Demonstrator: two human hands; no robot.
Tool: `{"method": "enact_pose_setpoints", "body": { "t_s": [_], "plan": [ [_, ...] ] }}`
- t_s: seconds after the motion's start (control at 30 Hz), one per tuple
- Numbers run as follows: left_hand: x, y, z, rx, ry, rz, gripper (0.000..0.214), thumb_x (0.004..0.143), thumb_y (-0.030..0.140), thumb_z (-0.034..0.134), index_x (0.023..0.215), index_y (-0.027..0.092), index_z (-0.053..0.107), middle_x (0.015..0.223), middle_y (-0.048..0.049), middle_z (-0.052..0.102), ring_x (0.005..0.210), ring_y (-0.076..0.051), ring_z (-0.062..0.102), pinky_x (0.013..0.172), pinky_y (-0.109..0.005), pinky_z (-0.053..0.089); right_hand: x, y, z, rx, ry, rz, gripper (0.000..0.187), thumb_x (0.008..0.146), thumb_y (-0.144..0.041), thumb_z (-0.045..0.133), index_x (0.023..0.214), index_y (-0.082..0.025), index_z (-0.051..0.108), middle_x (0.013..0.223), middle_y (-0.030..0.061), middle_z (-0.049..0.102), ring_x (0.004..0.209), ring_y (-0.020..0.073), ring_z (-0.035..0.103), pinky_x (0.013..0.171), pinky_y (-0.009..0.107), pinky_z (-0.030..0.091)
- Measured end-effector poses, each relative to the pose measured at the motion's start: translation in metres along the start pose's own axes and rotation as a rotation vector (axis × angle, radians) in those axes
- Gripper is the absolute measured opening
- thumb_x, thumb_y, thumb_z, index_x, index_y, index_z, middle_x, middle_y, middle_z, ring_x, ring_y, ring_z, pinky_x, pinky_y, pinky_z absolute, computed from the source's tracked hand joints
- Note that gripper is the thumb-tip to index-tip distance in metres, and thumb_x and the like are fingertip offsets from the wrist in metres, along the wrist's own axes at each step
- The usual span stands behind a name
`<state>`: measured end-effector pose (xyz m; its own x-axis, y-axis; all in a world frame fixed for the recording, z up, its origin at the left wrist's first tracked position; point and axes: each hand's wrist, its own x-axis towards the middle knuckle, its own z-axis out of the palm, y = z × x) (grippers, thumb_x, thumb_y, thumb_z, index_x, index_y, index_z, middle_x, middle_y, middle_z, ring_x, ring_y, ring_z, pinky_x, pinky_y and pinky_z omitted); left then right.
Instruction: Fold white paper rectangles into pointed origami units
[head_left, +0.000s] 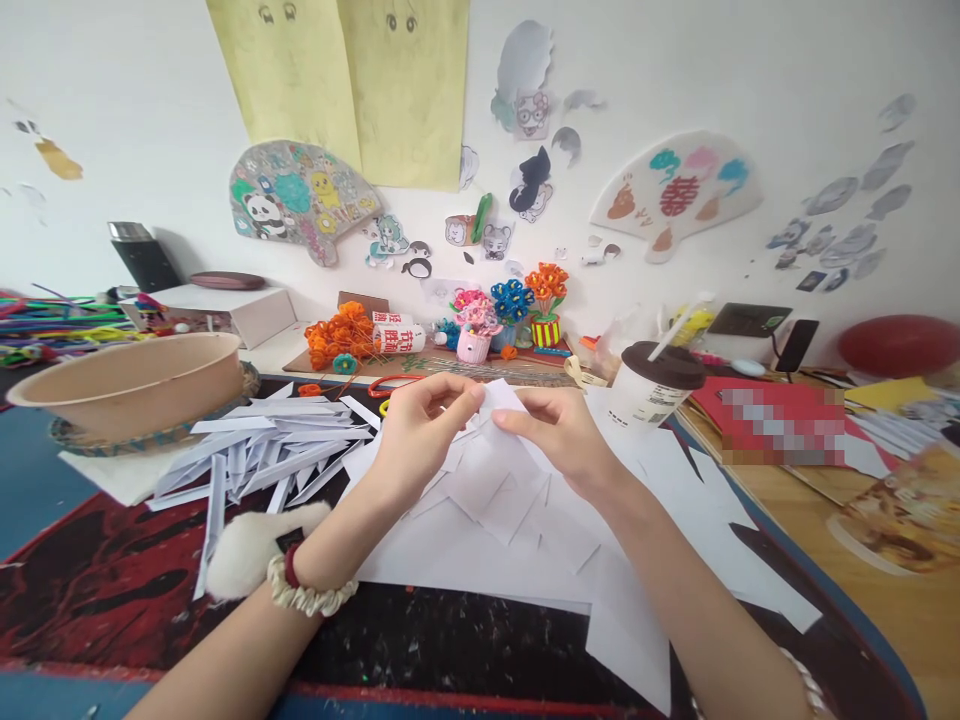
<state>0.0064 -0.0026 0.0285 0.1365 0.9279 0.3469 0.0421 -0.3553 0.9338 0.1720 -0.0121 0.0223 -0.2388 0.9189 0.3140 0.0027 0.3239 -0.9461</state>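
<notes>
My left hand (420, 425) and my right hand (562, 425) meet above the table and both pinch one small white paper piece (496, 402) between fingers and thumbs. The left wrist wears a cream scrunchie with a white fluffy pompom (251, 550). Below the hands lie several loose white paper squares (495, 490) on larger white sheets. A heap of folded white paper strips (277, 445) lies left of my left hand.
A tan paper bowl (127, 380) stands at the left on a woven mat. A lidded paper cup with a straw (651, 385) stands just right of my right hand. Pipe-cleaner flowers (510, 305), orange scissors and red paper line the back wall.
</notes>
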Motion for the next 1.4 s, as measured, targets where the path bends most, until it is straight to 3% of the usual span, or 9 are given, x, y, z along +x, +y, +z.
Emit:
{"method": "enact_pose_setpoints", "body": {
  "t_s": [0.27, 0.47, 0.73, 0.93, 1.07, 1.23, 1.4],
  "plan": [
    [-0.0026, -0.0016, 0.001, 0.265, 0.052, 0.267, 0.013, 0.085, 0.025, 0.058, 0.074, 0.017, 0.061, 0.074, -0.0003, 0.062, 0.068, -0.012, 0.053, 0.065, -0.023, 0.043, -0.0007, -0.0005, 0.0015, -0.063, 0.043, 0.011, 0.025, 0.074, -0.04, 0.071, 0.067, -0.016, 0.072, 0.066, 0.003, 0.064, 0.062, 0.0161, 0.056, 0.053, 0.026, 0.043],
    [-0.0006, -0.0048, -0.0021, 0.234, 0.015, 0.232, 0.022, 0.09, 0.032, 0.052, 0.077, 0.018, 0.063, 0.077, -0.0009, 0.064, 0.07, -0.013, 0.056, 0.066, -0.023, 0.043, -0.0019, -0.0043, 0.0012, -0.026, 0.085, 0.028, 0.026, 0.071, -0.042, 0.074, 0.079, -0.017, 0.076, 0.073, 0.005, 0.069, 0.067, 0.019, 0.06, 0.057, 0.029, 0.046],
    [-0.0024, -0.002, -0.0023, 0.224, -0.019, 0.265, 0.015, 0.087, 0.029, 0.059, 0.077, 0.017, 0.06, 0.073, 0.0001, 0.059, 0.067, -0.012, 0.051, 0.064, -0.023, 0.041, -0.0027, -0.0048, 0.0017, -0.042, 0.032, 0.022, 0.02, 0.074, -0.035, 0.072, 0.068, -0.016, 0.072, 0.067, 0.0028, 0.062, 0.062, 0.015, 0.053, 0.052, 0.026, 0.04],
    [-0.0002, -0.0026, -0.003, 0.226, -0.082, 0.175, 0.035, 0.09, 0.039, 0.052, 0.063, 0.017, 0.052, 0.058, 0.0031, 0.046, 0.054, -0.01, 0.041, 0.052, -0.023, 0.032, -0.0041, -0.0058, 0.0043, 0.012, 0.119, 0.012, 0.024, 0.071, -0.04, 0.075, 0.068, -0.016, 0.073, 0.064, 0.0023, 0.063, 0.056, 0.0133, 0.052, 0.049, 0.025, 0.039],
    [-0.0008, -0.0011, -0.0042, 0.203, -0.121, 0.185, 0.033, 0.088, 0.038, 0.055, 0.063, 0.017, 0.051, 0.057, 0.0031, 0.044, 0.053, -0.01, 0.038, 0.05, -0.023, 0.03, -0.0039, -0.0076, 0.0032, 0.071, 0.108, 0.078, 0.026, 0.067, -0.04, 0.077, 0.069, -0.015, 0.072, 0.065, 0.0026, 0.064, 0.056, 0.0131, 0.053, 0.047, 0.023, 0.038],
    [-0.0024, -0.0009, -0.0045, 0.233, -0.12, 0.235, 0.03, 0.09, 0.035, 0.054, 0.066, 0.017, 0.05, 0.057, 0.004, 0.044, 0.054, -0.009, 0.038, 0.05, -0.022, 0.03, -0.0035, -0.0072, -0.0025, 0.102, 0.038, 0.167, 0.033, 0.072, -0.043, 0.073, 0.061, -0.013, 0.064, 0.055, -0.0008, 0.053, 0.047, 0.0088, 0.043, 0.042, 0.021, 0.029],
    [-0.003, 0.0007, -0.0039, 0.273, -0.082, 0.273, 0.03, 0.09, 0.032, 0.054, 0.064, 0.017, 0.049, 0.057, 0.0043, 0.044, 0.053, -0.009, 0.038, 0.051, -0.023, 0.03, -0.0034, -0.0046, -0.003, 0.126, 0.046, 0.146, 0.043, 0.077, -0.044, 0.068, 0.05, -0.014, 0.052, 0.051, -0.0032, 0.042, 0.046, 0.0071, 0.036, 0.042, 0.021, 0.024]
  ]
}}
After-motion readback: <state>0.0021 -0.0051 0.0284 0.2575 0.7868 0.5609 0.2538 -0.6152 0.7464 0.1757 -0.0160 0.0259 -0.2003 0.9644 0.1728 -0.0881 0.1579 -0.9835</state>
